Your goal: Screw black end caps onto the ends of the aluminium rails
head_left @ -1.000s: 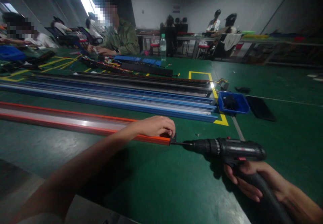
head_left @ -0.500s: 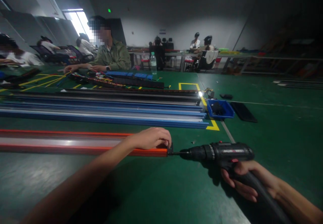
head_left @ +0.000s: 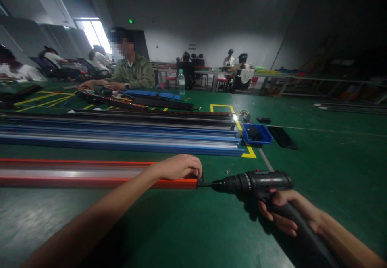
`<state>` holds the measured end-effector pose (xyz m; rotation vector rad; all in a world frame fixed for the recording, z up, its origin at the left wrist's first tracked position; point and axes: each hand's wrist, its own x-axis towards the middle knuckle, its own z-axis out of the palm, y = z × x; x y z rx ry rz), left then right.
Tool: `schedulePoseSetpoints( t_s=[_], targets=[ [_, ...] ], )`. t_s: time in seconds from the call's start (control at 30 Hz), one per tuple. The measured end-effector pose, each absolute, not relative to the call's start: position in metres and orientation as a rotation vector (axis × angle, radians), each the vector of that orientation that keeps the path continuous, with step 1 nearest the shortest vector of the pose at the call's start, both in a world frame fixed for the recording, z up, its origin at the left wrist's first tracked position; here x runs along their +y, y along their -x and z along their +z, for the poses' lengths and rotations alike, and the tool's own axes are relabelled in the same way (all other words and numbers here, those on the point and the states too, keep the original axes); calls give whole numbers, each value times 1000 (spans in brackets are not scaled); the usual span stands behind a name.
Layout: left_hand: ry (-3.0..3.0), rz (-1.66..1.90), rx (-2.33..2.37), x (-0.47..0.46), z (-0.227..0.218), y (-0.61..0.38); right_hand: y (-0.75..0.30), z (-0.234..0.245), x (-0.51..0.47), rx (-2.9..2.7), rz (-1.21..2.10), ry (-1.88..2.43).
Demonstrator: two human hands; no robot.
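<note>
Shifted leftward in view since half a second earlier, the drill (head_left: 266,179), firmly gripped in the right hand (head_left: 299,203), pointed its bit (head_left: 206,184) along the long axis of the orange rail (head_left: 90,174), whose right end lay under the nearer, half-curled left hand (head_left: 179,167), its hold unclear.

I am in an assembly workshop: my right hand (head_left: 304,210) grips a cordless drill (head_left: 261,181) above a broad green worktable (head_left: 332,163) marked out with yellow tape (head_left: 250,154). Blue channel profiles (head_left: 121,141) lie side by side on it, near a blue parts bin (head_left: 266,138) and coloured wires (head_left: 117,94). A co-worker (head_left: 137,72) is across from me, and more people (head_left: 229,60) are gathered at benches (head_left: 272,74) farther back, among red-seated stools (head_left: 222,79).
</note>
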<state>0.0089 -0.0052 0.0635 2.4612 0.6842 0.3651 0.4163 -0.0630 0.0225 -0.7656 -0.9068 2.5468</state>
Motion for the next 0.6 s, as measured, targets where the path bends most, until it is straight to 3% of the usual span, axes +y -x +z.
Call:
schedulePoseSetpoints(
  t_s=[0.6],
  targets=[
    [-2434,340,698,-7,69,-9,-420,22,-65,-860,2565,774]
  ],
)
